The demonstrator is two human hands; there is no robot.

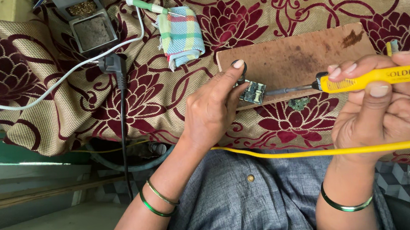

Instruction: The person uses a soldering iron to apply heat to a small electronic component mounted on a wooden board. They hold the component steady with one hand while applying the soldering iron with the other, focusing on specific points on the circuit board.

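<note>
On board edge [305,56], iron [374,78] seemingly touching chip [253,93]

Beyond the left hand's fingers [234,76] the brown board [300,57] lies bare; farther left, a folded checked cloth [181,35] and black cable [121,103] crowd the table [62,104].

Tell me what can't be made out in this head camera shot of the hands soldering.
- Small green circuit board: its left part is hidden behind the left hand; components too small to tell.
- Yellow-handled soldering iron: handle end cut off by the right edge; whether its tip touches the board is unclear.
- Right hand: partly cut off by the right edge.
- Grey metal iron stand: top cut off by the upper edge.
</note>
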